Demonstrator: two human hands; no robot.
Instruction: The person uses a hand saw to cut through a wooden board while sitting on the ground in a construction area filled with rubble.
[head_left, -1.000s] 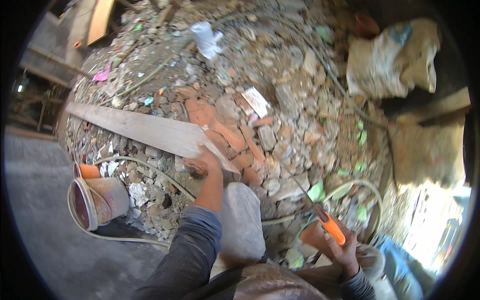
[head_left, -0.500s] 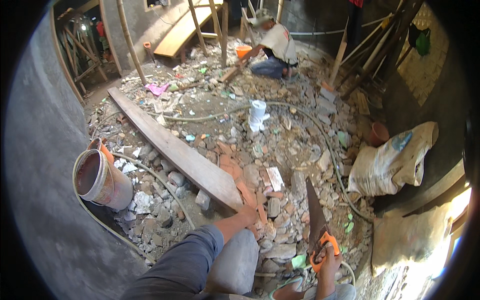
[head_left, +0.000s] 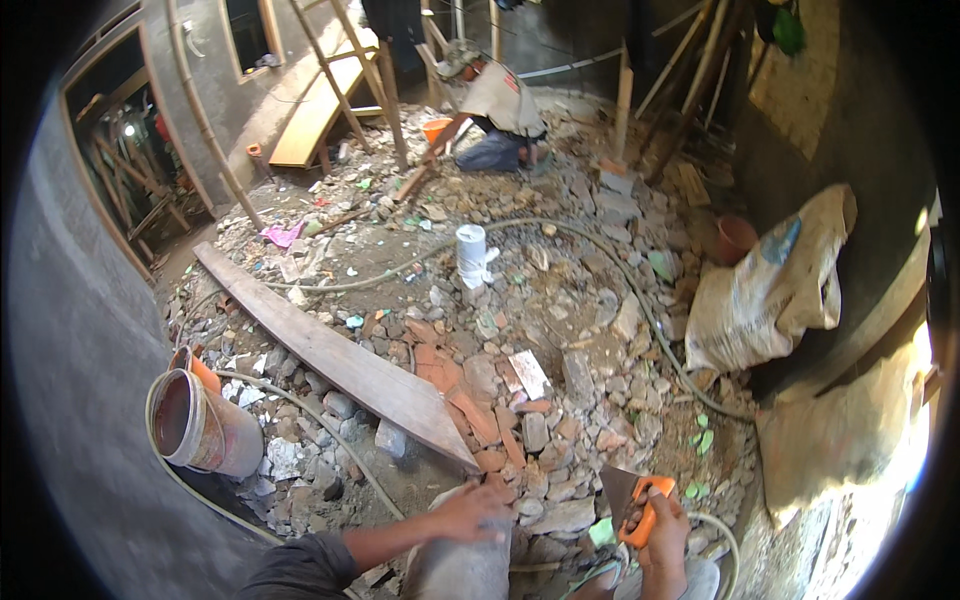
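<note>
My right hand [head_left: 664, 530] is closed around the orange handle of a handsaw [head_left: 617, 488], whose dark blade points up and away over the rubble. My left hand [head_left: 472, 514] is over my bent knee [head_left: 462, 560], fingers stretched out and holding nothing. Just beyond its fingers is the near end of a long wooden plank [head_left: 345, 362]. The plank runs toward the far left, and a grey stone [head_left: 391, 438] sits beneath its near part.
Broken bricks and stones cover the floor. A hose [head_left: 640, 290] winds across it around a white pipe [head_left: 471, 255]. A dirty bucket [head_left: 225, 430] stands at left, a woven sack [head_left: 770, 285] at right. Farther back, another person [head_left: 500, 105] crouches, touching a wooden board.
My left hand has let go of the plank's near end and drawn back over my knee. The saw's blade has tilted and looks foreshortened. The view has shifted.
</note>
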